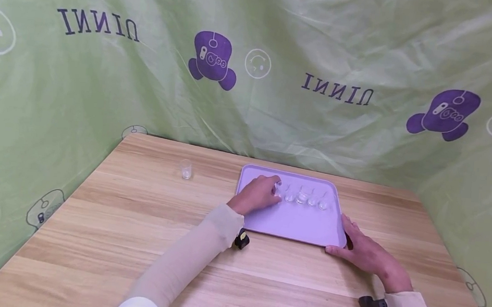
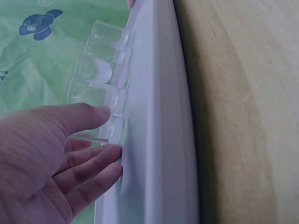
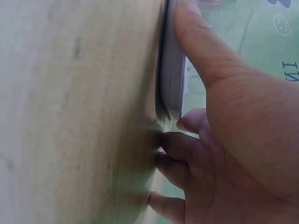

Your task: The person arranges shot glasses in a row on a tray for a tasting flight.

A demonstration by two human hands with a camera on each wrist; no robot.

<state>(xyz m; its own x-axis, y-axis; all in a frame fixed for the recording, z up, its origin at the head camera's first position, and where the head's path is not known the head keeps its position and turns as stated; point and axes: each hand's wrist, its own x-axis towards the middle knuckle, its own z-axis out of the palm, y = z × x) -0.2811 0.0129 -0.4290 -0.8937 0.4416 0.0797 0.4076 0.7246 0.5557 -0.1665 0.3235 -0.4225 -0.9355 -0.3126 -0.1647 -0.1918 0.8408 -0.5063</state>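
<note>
A purple tray (image 1: 292,227) lies on the wooden table, with several clear shot glasses (image 1: 301,198) standing in a row on it. My left hand (image 1: 260,193) reaches over the tray's left side and holds the leftmost shot glass (image 2: 96,128) of the row between thumb and fingers. In the left wrist view that glass stands close against its neighbour (image 2: 93,95). My right hand (image 1: 366,252) grips the tray's near right corner, its thumb along the front rim (image 3: 173,70) and its fingers round the right side. Some of those fingers touch the tabletop.
One more clear shot glass (image 1: 186,170) stands on the table (image 1: 145,218), left of the tray. A green curtain (image 1: 274,122) with purple prints hangs behind the table and along both sides. Small black devices (image 1: 242,239) sit at both wrists.
</note>
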